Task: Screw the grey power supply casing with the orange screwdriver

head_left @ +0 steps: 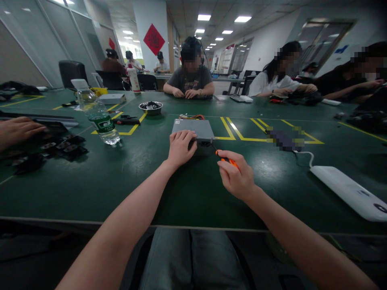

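green surface (196, 201); right hand (238, 175), fingers closed round orange-and-black screwdriver (230, 162), its tip at box's near right corner; left hand (180, 148), fingers laid over near edge, grip unclear; grey metal box (195, 125) on surface; coloured wires (196, 117) behind.

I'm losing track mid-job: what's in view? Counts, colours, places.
Power supply unit: 1, grey, table centre
Cables: several, multicoloured, behind unit
Screwdriver: 1, orange-black, at unit
Table: 1, green, underneath
Tape: several strips, yellow, tabletop
Water bottle: 1, clear, left
Bowl: 1, silver, left
Parts: several, black, left
Tumbler: 1, white-red, beyond bottle
Likely power bank: 1, white, right
Blurred device: 1, purple, right
Chairs: several, black, background
Diamond hanging: 1, red, pillar
People: several, varied clothing, background
Co-worker's hand: 1, bare, left
Left hand: 1, bare, on unit
Right hand: 1, bare, around screwdriver
Legs: 2, grey trousers, bottom
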Tool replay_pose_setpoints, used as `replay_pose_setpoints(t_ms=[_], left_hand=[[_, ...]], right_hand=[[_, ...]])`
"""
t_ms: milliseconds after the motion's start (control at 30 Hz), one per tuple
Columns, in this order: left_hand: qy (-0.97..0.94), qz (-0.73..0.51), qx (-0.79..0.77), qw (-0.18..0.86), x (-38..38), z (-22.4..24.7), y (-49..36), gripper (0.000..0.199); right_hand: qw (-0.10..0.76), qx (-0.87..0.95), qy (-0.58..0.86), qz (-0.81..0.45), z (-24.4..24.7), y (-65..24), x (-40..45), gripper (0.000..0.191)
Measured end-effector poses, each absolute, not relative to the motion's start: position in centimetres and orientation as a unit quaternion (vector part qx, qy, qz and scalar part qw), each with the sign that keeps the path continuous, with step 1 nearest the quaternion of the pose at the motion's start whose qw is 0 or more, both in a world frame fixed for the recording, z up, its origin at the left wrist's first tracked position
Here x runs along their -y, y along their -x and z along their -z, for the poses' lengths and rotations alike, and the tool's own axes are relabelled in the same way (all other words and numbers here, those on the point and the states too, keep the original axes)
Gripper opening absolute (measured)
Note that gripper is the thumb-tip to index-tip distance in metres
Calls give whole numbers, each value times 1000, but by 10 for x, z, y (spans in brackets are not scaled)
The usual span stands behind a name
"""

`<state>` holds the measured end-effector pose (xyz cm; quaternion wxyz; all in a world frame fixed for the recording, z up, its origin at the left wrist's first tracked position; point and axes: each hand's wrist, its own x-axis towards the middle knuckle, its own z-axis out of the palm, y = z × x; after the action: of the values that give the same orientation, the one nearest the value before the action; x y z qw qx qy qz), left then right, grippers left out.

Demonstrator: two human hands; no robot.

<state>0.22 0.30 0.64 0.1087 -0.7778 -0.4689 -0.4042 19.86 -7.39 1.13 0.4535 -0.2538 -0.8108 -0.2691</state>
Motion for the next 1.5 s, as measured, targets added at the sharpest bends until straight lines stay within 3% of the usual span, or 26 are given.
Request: replay_pose_setpoints(t_ms=[600, 833, 1033, 1267, 1500], left_hand=[[776, 408, 468, 111, -6, -4, -2, 22], [777, 402, 471, 110, -7, -4, -2, 22], [777, 405, 469, 114, -7, -4, -2, 22], [775, 404, 472, 113, -7, -3, -2, 21], [778, 404, 468, 115, -7, -4, -2, 21]], right_hand=[[469, 803, 281, 236, -13, -200, 75, 28], [502, 786, 282, 227, -12, -198, 75, 36], [470, 802, 271, 250, -13, -200, 75, 28], [520, 773, 292, 215, -13, -201, 73, 33], [497, 777, 290, 255, -14, -199, 72, 32]])
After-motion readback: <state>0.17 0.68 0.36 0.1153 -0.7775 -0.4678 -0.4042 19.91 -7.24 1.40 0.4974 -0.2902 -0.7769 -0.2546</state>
